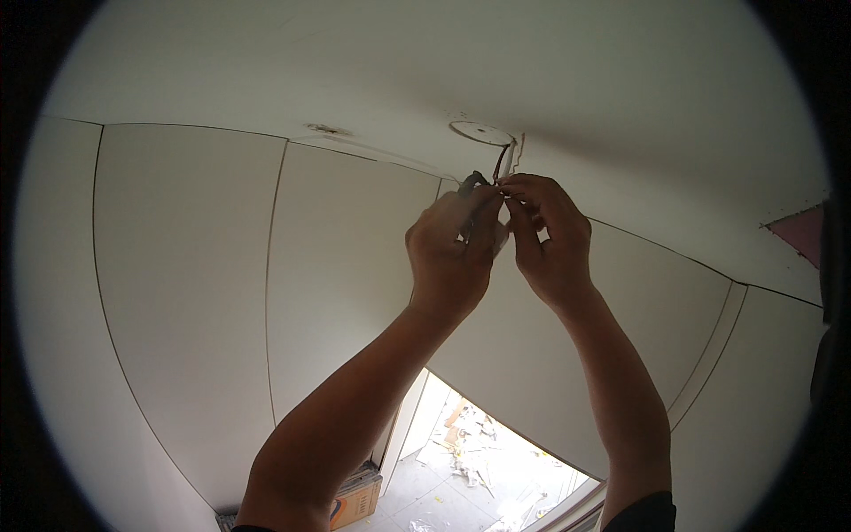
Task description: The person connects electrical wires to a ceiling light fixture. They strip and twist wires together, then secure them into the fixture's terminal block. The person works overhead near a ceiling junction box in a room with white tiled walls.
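— Wires [502,165] hang down from the hole in the ceiling [266,62], right above both hands.

— Which hand is closer?

— Both touch them. The left hand [452,248] grips a small tool [472,183]; the right hand [550,235] pinches the wire ends.

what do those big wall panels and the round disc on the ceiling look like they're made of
Wall panels: probably glazed ceramic tile, smooth white with thin dark joints. Round disc: looks like matte white plastic or painted plaster, flat and dull; hard to tell. Dark wires hang beside it.
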Motion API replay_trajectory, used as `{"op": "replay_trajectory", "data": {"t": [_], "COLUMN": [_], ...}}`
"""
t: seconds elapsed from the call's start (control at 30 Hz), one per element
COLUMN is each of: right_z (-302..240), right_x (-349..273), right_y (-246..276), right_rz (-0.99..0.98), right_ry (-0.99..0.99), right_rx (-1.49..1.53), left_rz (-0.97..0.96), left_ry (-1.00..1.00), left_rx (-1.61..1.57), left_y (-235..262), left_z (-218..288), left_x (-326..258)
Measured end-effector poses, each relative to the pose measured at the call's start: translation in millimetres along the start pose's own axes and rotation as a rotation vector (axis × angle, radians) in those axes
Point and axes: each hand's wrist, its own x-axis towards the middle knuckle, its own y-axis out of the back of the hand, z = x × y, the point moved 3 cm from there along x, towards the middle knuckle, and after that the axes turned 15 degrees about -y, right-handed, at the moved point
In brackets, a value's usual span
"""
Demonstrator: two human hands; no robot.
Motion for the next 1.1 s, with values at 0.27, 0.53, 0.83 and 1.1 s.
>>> {"op": "replay_trajectory", "data": {"t": [0.27, 0.53, 0.83, 1.1], "right_z": [9, -7, -2, 1], "right_x": [1, 8, 24, 16], "right_y": [8, 20, 30, 19], "right_rz": [-0.059, -0.145, -0.274, -0.185], "right_ry": [-0.104, -0.057, -0.018, -0.118], "right_rx": [0.202, 0.088, -0.062, 0.08], "left_rz": [-0.025, -0.179, -0.142, -0.167], "left_ry": [-0.157, -0.279, -0.265, -0.119], "left_rx": [0.155, 0.34, 0.237, 0.155], "left_y": [-2, 3, 5, 1], "left_z": [-3, 6, 0, 9], "left_x": [2, 9, 9, 11]}}
